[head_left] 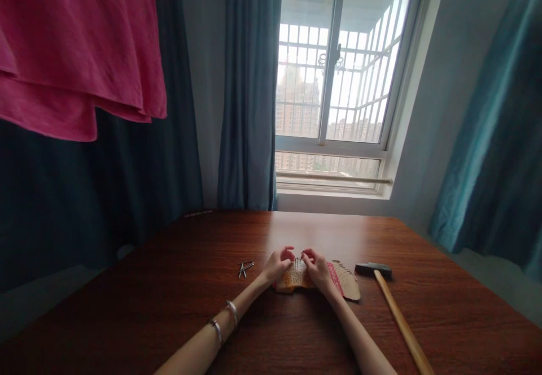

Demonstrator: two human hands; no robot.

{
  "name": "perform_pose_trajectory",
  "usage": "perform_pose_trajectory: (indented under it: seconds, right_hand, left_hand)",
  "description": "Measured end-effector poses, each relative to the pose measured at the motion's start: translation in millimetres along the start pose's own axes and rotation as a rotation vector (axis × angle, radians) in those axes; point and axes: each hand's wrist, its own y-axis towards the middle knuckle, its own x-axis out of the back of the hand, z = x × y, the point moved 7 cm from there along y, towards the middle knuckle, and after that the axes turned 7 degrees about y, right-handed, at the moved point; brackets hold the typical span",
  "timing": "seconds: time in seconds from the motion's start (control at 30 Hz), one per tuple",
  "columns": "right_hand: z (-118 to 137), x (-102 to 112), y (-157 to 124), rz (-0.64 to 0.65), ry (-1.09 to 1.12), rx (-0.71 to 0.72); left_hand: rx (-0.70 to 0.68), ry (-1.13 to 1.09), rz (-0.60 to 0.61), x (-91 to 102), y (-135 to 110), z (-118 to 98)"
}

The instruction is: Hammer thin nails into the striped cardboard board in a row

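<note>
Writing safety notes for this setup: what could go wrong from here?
1. Thin upright pins stand close to the left hand and right hand; either might get pricked.
2. Loose pins lie on the table; they could roll.
3. The hammer lies near the right forearm; a sideways sweep might knock it.

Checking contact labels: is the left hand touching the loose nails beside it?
Apart. The head view shows a strip of brown tabletop between the left hand and the loose nails.
</note>
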Motion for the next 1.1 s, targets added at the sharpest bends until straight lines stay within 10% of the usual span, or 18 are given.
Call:
perform_pose_trajectory:
  seconds: [1.1]
  right_hand:
    - [4,-5,-8,0.079,-0.159,0.048]
  left_hand:
    - [0.030,0.023,-0.019,1.0,-2,-2]
